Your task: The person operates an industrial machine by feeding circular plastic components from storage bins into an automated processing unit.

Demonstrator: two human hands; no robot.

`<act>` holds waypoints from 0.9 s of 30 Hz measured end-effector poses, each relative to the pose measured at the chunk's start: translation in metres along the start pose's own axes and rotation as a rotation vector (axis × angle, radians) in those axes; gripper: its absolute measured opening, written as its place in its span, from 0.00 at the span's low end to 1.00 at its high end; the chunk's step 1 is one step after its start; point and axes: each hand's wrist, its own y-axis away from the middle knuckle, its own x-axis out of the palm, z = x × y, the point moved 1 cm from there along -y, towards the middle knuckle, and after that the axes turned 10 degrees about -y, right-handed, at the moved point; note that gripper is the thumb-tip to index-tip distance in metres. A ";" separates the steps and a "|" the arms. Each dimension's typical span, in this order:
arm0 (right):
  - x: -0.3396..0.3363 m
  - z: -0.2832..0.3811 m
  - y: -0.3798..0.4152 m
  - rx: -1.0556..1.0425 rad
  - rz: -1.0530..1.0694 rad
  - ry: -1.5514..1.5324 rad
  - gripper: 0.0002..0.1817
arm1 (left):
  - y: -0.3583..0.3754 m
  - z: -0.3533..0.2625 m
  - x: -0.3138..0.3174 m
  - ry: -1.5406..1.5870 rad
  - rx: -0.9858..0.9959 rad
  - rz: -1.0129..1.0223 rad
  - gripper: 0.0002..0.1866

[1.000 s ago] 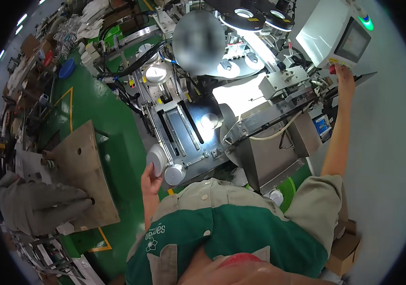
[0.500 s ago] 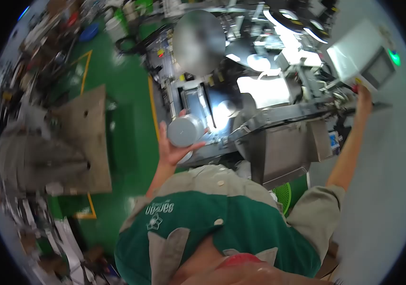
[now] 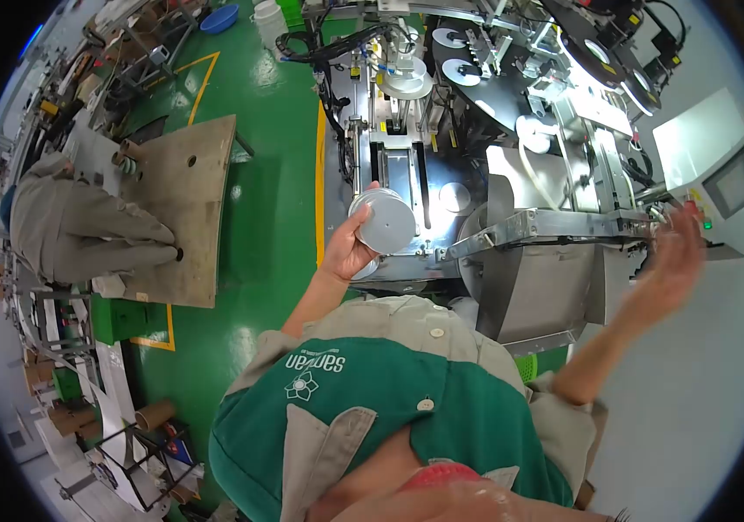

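Observation:
My left hand (image 3: 353,248) is closed round a short stack of round grey discs (image 3: 387,228), with the thumb along its edge. A small dark dot marks the middle of the top disc. The stack is over the near end of the machine's metal bed (image 3: 402,271), by a pair of dark rails. My right hand (image 3: 672,274) is blurred by motion, raised below the control box (image 3: 707,165) on the right. Its fingers look stretched out and nothing shows in them. Another pale disc (image 3: 363,270) is partly hidden below my left hand.
A dark round turntable (image 3: 476,91) carries white discs. A steel chute (image 3: 533,291) stands between my body and the machine. On the left, a co-worker (image 3: 98,222) bends beside a wooden board (image 3: 185,209). Green floor (image 3: 263,187) lies between.
My right hand has come away from the red button area on the control box and moved down toward me. My left hand still holds the stack. The camera view has shifted.

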 end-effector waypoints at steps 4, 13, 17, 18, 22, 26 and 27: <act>0.116 -0.015 0.117 0.271 0.694 -0.111 0.41 | -0.007 0.007 0.021 -0.091 0.134 -0.051 0.30; 0.147 -0.096 0.184 0.923 0.418 -0.570 0.24 | 0.001 0.006 0.038 -0.105 0.154 -0.144 0.26; 0.143 -0.099 0.190 0.993 0.330 -0.686 0.22 | -0.001 0.006 0.032 -0.197 0.212 -0.162 0.22; 0.142 -0.099 0.191 0.994 0.331 -0.699 0.22 | -0.002 0.006 0.030 -0.240 0.231 -0.184 0.19; 0.145 -0.097 0.194 0.998 0.338 -0.763 0.23 | -0.008 0.013 0.020 -0.364 0.198 -0.228 0.11; 0.147 -0.096 0.202 0.936 0.526 -0.628 0.20 | -0.010 0.035 0.013 -0.582 -0.024 -0.175 0.32; 0.150 -0.096 0.205 0.867 0.523 -0.552 0.18 | -0.007 0.036 0.020 -0.580 -0.051 -0.167 0.34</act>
